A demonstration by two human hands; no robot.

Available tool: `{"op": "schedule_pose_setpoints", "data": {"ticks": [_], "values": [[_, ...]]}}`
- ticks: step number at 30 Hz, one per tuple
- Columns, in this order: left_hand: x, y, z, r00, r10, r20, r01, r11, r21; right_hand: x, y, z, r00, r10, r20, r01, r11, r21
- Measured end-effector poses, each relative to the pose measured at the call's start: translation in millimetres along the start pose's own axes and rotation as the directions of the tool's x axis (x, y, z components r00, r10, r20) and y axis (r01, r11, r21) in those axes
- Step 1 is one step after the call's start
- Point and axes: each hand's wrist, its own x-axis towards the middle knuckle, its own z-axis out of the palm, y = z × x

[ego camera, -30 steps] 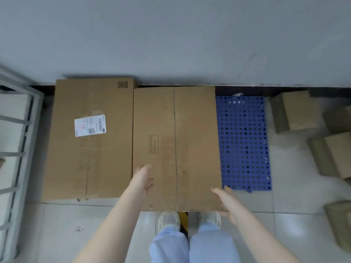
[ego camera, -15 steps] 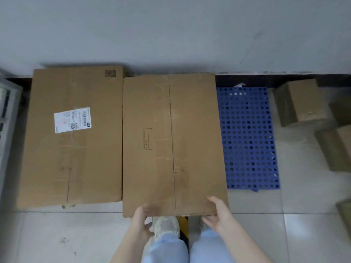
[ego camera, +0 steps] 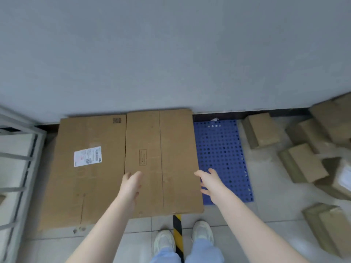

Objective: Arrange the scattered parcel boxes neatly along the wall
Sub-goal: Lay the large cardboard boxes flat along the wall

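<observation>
Both hands empty, fingers loosely spread. My left hand [ego camera: 131, 184] hovers over the left part of the middle flat box [ego camera: 161, 160], palm down; whether it touches the cardboard I cannot tell. My right hand [ego camera: 209, 182] is open beside that box's right edge, over the blue perforated mat [ego camera: 222, 158], gripping nothing.

The middle flat box lies on the floor with its far edge at the wall [ego camera: 171, 54]. Its left side sits against the labelled flat box [ego camera: 85, 168], which also reaches the wall. The two form one row, long edges side by side. Judgement: hands bracket the middle box to square it or to let it go; the placement looks close to finished, since the seam between the two boxes runs straight.

Right of the mat, small parcel boxes are scattered on the tiles: one near the wall [ego camera: 262, 130], one further out [ego camera: 302, 162], one close to me at the right edge [ego camera: 328, 226], and a loose pile in the corner [ego camera: 330, 120]. They lie at mixed angles, none lined up. Judgement: these are the remaining work; the mat's bare surface is the likely next slot.

A grey metal rack [ego camera: 17, 168] stands at left, limiting the row on that side. My shoes [ego camera: 164, 242] straddle a yellow-black floor stripe [ego camera: 177, 230].
</observation>
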Motion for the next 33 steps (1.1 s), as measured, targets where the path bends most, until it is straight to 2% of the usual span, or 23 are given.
{"op": "schedule_pose_setpoints", "data": {"ticks": [5,8,12,17,22,25,29,33], "values": [[-142.9,129.5,24.6,0.955,0.263,0.14,-0.27,0.962,0.036,-142.7,-114.6,-69.8,0.964,-0.264,-0.024,0.266,0.96,0.092],[-239.2,182.5,47.9,0.876,0.399,0.271,-0.426,0.904,0.046,-238.6,-159.4,-126.0,0.905,-0.403,-0.137,0.419,0.9,0.122],[-359.4,214.4,75.5,0.766,0.481,0.426,-0.553,0.831,0.056,-346.3,-177.1,-201.6,0.832,-0.476,-0.284,0.533,0.829,0.17],[-508.8,226.0,110.3,0.621,0.509,0.596,-0.682,0.726,0.089,-462.1,-146.7,-303.3,0.773,-0.472,-0.424,0.598,0.765,0.24],[-624.9,214.2,176.2,0.475,0.533,0.701,-0.786,0.615,0.065,-533.9,-108.3,-415.0,0.687,-0.459,-0.563,0.673,0.693,0.257],[-679.8,189.5,229.1,0.416,0.534,0.736,-0.825,0.561,0.059,-561.6,-74.2,-484.6,0.638,-0.458,-0.619,0.712,0.657,0.248],[-729.3,138.0,304.6,0.385,0.497,0.777,-0.85,0.52,0.089,-573.4,-9.2,-584.4,0.658,-0.386,-0.647,0.655,0.717,0.238],[-756.8,83.7,375.7,0.46,0.461,0.759,-0.809,0.569,0.145,-575.9,47.5,-682.3,0.661,-0.356,-0.661,0.619,0.756,0.213]]}}
